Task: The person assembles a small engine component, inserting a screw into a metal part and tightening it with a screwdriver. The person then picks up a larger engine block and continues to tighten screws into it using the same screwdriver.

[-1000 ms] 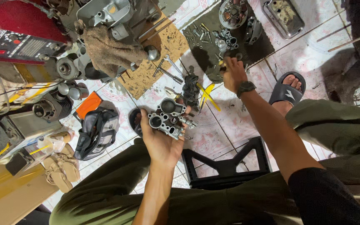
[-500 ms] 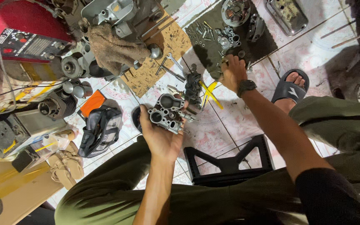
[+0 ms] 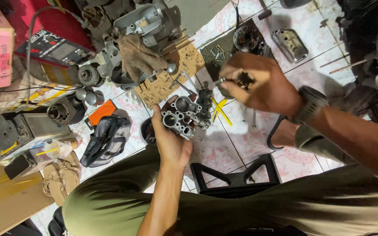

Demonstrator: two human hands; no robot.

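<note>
Carburetor (image 3: 184, 117) unmoved, right hand (image 3: 261, 83) lifted, perhaps screw

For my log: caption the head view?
Left hand holds a metal carburetor; right hand pinches a small screw.

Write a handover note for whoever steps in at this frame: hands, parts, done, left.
Left hand: fingers wrapped around a grey metal carburetor body, held above the tiled floor.
Right hand: raised, pinching a small thin metal part; exact kind too small to tell.
Nearby: tray of small parts, yellow-handled tool, engine block with rag.
Done: small part in hand.
Left: part and body are apart, not yet joined.
</note>
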